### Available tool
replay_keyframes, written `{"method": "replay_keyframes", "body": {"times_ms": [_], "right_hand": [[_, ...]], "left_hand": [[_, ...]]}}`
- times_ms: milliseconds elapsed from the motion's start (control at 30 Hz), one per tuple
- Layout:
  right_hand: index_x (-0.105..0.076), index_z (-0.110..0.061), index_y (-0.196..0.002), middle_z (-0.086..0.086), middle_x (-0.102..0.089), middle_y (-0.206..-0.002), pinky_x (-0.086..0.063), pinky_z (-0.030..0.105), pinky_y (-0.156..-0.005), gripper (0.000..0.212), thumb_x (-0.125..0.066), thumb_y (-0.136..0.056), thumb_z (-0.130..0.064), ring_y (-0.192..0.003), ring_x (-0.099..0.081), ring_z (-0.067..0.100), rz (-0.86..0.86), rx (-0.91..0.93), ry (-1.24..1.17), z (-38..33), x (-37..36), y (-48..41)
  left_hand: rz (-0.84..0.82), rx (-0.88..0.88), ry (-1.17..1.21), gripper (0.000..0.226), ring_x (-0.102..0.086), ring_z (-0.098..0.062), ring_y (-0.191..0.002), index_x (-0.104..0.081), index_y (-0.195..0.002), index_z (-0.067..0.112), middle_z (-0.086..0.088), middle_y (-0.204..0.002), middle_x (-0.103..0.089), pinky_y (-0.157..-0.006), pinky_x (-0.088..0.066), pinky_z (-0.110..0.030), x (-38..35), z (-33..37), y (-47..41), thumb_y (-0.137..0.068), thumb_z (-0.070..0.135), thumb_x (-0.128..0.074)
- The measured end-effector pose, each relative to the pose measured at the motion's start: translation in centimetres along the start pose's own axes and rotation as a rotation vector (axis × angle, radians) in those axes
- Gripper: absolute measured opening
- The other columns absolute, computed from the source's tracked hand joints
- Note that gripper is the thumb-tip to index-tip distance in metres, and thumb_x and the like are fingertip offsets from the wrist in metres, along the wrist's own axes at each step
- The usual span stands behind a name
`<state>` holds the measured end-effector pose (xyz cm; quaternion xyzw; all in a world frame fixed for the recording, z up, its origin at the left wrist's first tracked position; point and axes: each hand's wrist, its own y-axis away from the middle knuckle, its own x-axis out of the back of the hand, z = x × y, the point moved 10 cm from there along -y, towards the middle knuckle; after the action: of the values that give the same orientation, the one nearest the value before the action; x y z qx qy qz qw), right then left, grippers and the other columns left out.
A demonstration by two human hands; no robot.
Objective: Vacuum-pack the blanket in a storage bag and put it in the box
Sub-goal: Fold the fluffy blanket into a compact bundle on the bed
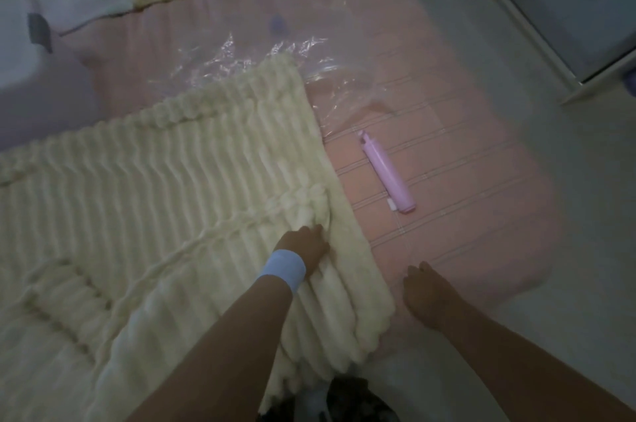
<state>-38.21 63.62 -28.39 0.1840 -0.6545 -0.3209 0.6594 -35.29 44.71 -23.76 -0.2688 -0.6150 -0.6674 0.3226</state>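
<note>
Left hand (304,247) grips blanket (165,180) mid-frame; right hand (426,294) loose over pink sheet (475,222); purple pump (387,173) right of blanket.

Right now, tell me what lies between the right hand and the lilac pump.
Only bare pink sheet: in the head view nothing sits between the right hand and the lilac pump; the blanket lies beside that stretch.

The pink bed (447,232) carries a cream blanket (172,180), clear storage bag (275,43) and lilac pump (387,177).

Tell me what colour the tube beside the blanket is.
The tube is pale pink-lilac; the head view shows it.
</note>
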Motion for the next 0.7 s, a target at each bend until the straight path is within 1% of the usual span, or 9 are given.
{"method": "replay_keyframes", "body": {"times_ms": [67,133,200,300,367,433,567,633,700], "right_hand": [[-0.069,-0.022,-0.068,0.006,-0.063,-0.079,-0.048,0.042,-0.071,0.023,-0.082,-0.05,-0.021,-0.08,-0.061,0.031,0.038,-0.113,-0.131,1.8,-0.5,1.1],[-0.062,-0.025,-0.061,0.0,-0.058,-0.07,-0.046,0.035,-0.057,0.027,-0.079,-0.041,-0.02,-0.066,-0.06,0.027,0.214,-0.14,-0.362,1.9,1.1,1.1],[-0.072,-0.023,-0.086,0.001,-0.067,-0.092,-0.051,0.034,-0.071,0.025,-0.066,-0.062,-0.018,-0.086,-0.066,0.028,0.263,-0.111,-0.769,0.3,2.5,0.0],[-0.063,-0.028,-0.125,-0.005,-0.065,-0.125,-0.049,0.03,-0.094,0.048,-0.053,-0.078,-0.031,-0.112,-0.061,0.018,0.043,-0.141,-1.144,-3.5,2.6,-1.7],[-0.049,-0.033,-0.139,-0.005,-0.059,-0.136,-0.048,0.033,-0.099,0.066,-0.062,-0.075,-0.044,-0.12,-0.057,0.018,-0.089,-0.044,-1.192,-6.1,2.3,-2.3],[-0.042,-0.03,-0.148,-0.007,-0.055,-0.137,-0.045,0.028,-0.097,0.082,-0.073,-0.073,-0.043,-0.121,-0.054,0.017,-0.187,-0.008,-1.18,-7.0,1.1,-2.0],[-0.072,-0.022,-0.116,-0.007,-0.071,-0.106,-0.051,0.021,-0.076,0.052,-0.084,-0.068,-0.035,-0.095,-0.067,0.012,-0.163,-0.189,-1.267,-2.5,-1.8,-0.1],[-0.076,-0.022,-0.109,-0.008,-0.072,-0.095,-0.049,0.02,-0.069,0.051,-0.084,-0.062,-0.039,-0.087,-0.068,0.009,-0.234,-0.232,-1.208,-0.4,-3.4,1.5],[-0.076,-0.017,-0.102,-0.005,-0.069,-0.086,-0.047,0.023,-0.065,0.059,-0.075,-0.054,-0.052,-0.081,-0.067,0.013,-0.367,-0.218,-1.048,0.4,-4.6,2.5]], "left_hand": [[0.023,-0.064,0.011,0.06,-0.045,-0.031,-0.123,-0.039,-0.143,0.027,-0.005,-0.151,-0.026,-0.088,-0.045,-0.039,0.3,0.9,-0.2,-0.088,0.009,-0.055],[-0.031,-0.097,-0.017,0.069,-0.048,-0.029,-0.125,-0.029,-0.148,0.032,0.0,-0.156,-0.021,-0.092,-0.044,-0.038,-0.4,2.2,-0.6,-0.089,0.008,-0.054],[-0.118,-0.072,-0.078,0.066,-0.053,-0.032,-0.121,-0.029,-0.149,0.027,-0.004,-0.151,-0.033,-0.091,-0.045,-0.038,-1.6,2.7,-1.1,-0.09,0.008,-0.053],[-0.118,0.003,-0.136,0.046,-0.06,-0.034,-0.112,-0.046,-0.139,0.012,-0.01,-0.136,-0.053,-0.089,-0.051,-0.039,-1.7,1.9,-1.5,-0.093,0.01,-0.051],[-0.051,0.025,-0.074,0.041,-0.06,-0.034,-0.11,-0.049,-0.134,0.011,-0.01,-0.135,-0.052,-0.086,-0.051,-0.038,-0.4,1.4,-1.1,-0.093,0.008,-0.048],[0.065,0.024,0.046,0.043,-0.055,-0.032,-0.105,-0.048,-0.129,0.012,-0.009,-0.134,-0.042,-0.077,-0.048,-0.038,1.7,1.1,-0.3,-0.087,0.001,-0.048],[0.327,0.039,0.219,0.049,-0.049,-0.027,-0.102,-0.048,-0.124,0.014,-0.006,-0.128,-0.036,-0.077,-0.05,-0.039,4.3,0.8,0.6,-0.08,-0.009,-0.047],[0.331,0.084,0.375,0.048,-0.051,-0.029,-0.109,-0.05,-0.125,0.017,-0.005,-0.135,-0.033,-0.085,-0.05,-0.039,3.4,1.3,0.1,-0.084,-0.007,-0.046],[0.258,0.073,0.51,0.067,-0.046,-0.028,-0.125,-0.045,-0.133,0.026,0.0,-0.153,-0.016,-0.094,-0.049,-0.041,1.6,2.8,-1.0,-0.08,-0.014,-0.045]]}}
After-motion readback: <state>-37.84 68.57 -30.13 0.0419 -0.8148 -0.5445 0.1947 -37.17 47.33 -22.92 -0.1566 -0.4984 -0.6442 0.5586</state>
